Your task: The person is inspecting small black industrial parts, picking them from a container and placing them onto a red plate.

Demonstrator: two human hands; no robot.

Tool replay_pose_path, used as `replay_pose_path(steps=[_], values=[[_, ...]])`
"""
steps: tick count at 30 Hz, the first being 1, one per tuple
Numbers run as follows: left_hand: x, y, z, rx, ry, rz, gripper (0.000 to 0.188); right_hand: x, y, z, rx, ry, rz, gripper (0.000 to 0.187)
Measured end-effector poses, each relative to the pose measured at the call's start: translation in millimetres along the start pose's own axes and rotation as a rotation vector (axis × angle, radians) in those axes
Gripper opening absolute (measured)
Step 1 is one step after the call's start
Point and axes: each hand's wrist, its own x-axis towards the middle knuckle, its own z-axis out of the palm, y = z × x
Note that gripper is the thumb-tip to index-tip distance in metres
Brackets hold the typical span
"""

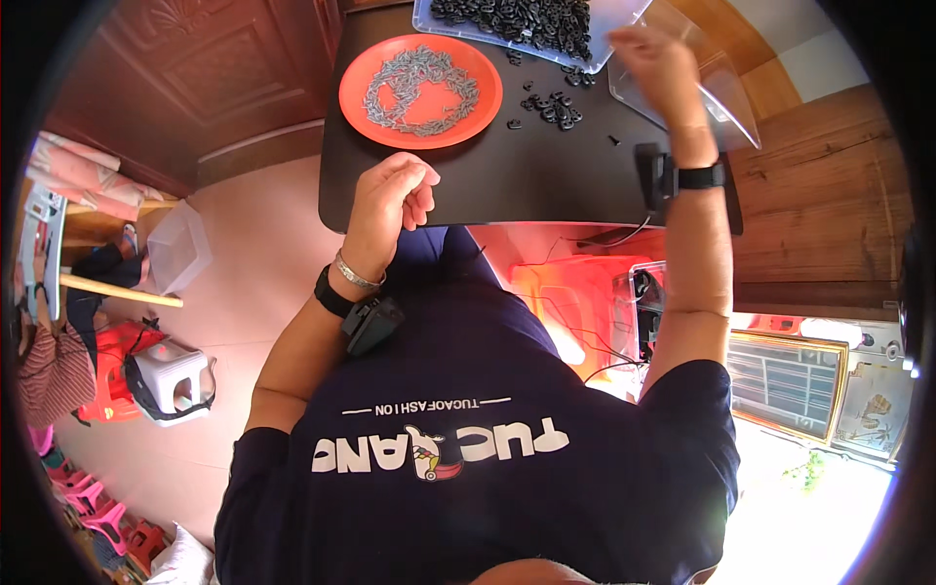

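My left hand point(395, 195) is held just off the table's near edge, below an orange plate point(353, 112). Its fingers are curled with thumb and forefinger together; whatever they may hold is hidden. Small grey screw-like pieces point(444, 117) lie scattered on the plate. Over the right corner of a clear plastic bin point(624, 10) is my right hand point(663, 73), somewhat blurred. Its fingers are bent together, and I cannot make out anything in them. The bin holds many small black plastic parts point(526, 21). A loose group of similar black parts point(556, 109) lies on the tabletop.
A clear lid-like tray point(726, 112) lies beneath and beside my right forearm. One small dark piece point(614, 141) sits apart on the dark table point(575, 190). Below the table's right side stand an orange stool point(556, 292) and thin cables. A wooden panel point(819, 195) borders the right.
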Motion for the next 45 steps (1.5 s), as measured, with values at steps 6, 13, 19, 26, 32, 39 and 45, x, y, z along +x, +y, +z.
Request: replay_pose_path(steps=[6, 13, 19, 26, 32, 39, 45], values=[[-0.4, -2.3, -1.3, 0.008, -0.008, 0.015, 0.024, -40.7, -57.5, 61.4, 0.236, -0.434, -0.030, 0.020], [-2.0, -2.0, 0.4, 0.027, -0.009, 0.025, 0.024, -57.6, -61.9, 83.8, 0.011, -0.413, -0.163, 0.014], [-0.9, -3.2, -0.8, 0.036, -0.025, 0.016, 0.024, -59.1, -81.7, 67.2, 0.339, -0.520, 0.098, 0.013], [-1.7, 1.1, -5.1, 0.027, -0.118, -0.015, 0.030, -72.1, -149.9, 59.7, 0.896, -0.424, -0.137, 0.010], [-5.8, 5.9, -9.5, 0.002, -0.168, -0.046, 0.030, -75.1, -164.6, 64.5, 0.957, -0.361, -0.158, 0.011], [-2.7, -2.0, -14.7, -0.331, -0.277, -0.069, 0.019, -75.9, -165.2, 66.5, 1.025, -0.341, -0.197, 0.017], [-3.6, 5.6, -13.2, -0.220, -0.181, -0.058, 0.014, -76.1, -172.9, 65.0, 1.012, -0.347, -0.108, 0.018]])
